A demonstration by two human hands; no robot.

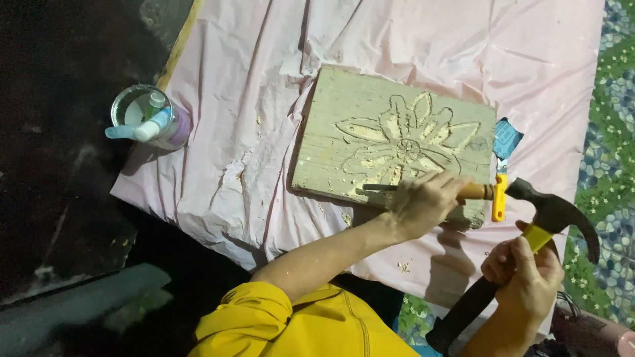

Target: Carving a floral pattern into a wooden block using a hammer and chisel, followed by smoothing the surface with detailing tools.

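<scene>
While the wooden board (344, 125) lay on the pink sheet (264, 79) covering the table, a clear cup (147, 116) with small tubes in it stood well to the left of the board, near the sheet's left edge. On the board a flower was half carved. The left hand (423, 198) was closed around a chisel (430, 189), whose blade lay flat at the board's near edge, pointing left. Right of the board, the right hand (526, 271) was closed on the handle of a claw hammer (539, 228), whose head hung just beside the chisel's yellow end. I judged that a crooked blow could slip off and hit the left hand, or split a petal. Room was open left of the board; the right side was narrow, close to the sheet's edge.
</scene>
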